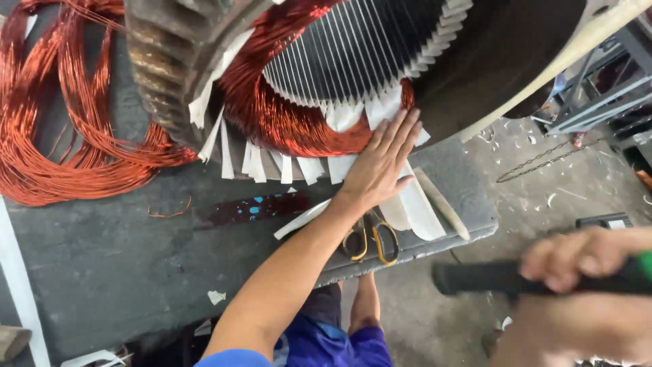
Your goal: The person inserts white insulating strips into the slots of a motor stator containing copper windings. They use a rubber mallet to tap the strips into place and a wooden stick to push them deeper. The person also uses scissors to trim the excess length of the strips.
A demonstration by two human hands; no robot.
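Copper winding: I saw the red enamelled coil packed into the slots of the stator core, bulging out over its lower rim, at the far edge of the workbench.
Left hand: my left hand lay flat and spread wide, fingers straight, gripping nothing, pressed on the white insulation paper strips at the lower right of the coil.
Right hand: my right hand was blurred, closed around a dark handle with a green end, out past the bench's right edge; I could not tell what tool it was.
Handling, coil: I judged it springy as a bundle yet soft strand by strand, its enamel easily scratched; best pressed with a flat palm through the paper, not pinched.
Handling, paper: thin, stiff, light, likely to crease or slip out of a slot; best taken at its free projecting ends.
Handling, stator: iron, very heavy, rusty outside; I judged it not to be shifted by hand.
Loose wire: more copper hanks sprawled at the bench's far left corner, prone to tangle.
Near edge: yellow-handled scissors, cut paper pieces and a pale wooden stick lay by the bench's right front corner.
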